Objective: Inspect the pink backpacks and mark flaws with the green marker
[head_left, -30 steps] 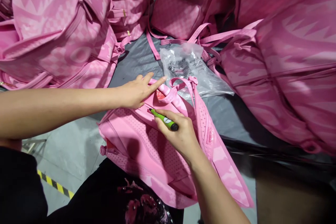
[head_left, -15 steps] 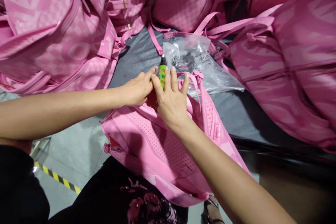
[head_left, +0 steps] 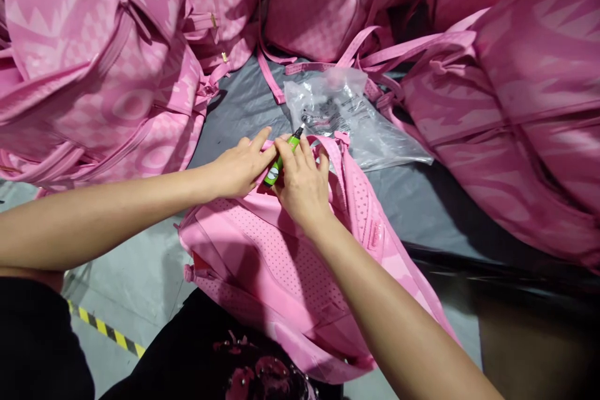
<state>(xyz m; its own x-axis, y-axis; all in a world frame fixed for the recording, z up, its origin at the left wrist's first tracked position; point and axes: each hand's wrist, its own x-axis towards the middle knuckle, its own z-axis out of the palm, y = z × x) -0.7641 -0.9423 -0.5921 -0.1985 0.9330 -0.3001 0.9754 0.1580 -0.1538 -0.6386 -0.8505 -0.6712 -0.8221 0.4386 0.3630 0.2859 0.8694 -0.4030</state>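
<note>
Since the soft pink backpack (head_left: pixel 267 237) slopes over the near edge of the grey table (head_left: pixel 244 106), the left hand (head_left: pixel 241 165) likely steadies it (pinching? I can't tell); the right hand (head_left: pixel 302 184) pinches a fat green-and-black pen (head_left: pixel 274 170).

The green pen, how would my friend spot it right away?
Find the pink backpack in the lower middle, then the right hand at its upper part. Held in that hand, the green pen is slanted, white-tipped and the only green thing amid all that pink.
</note>
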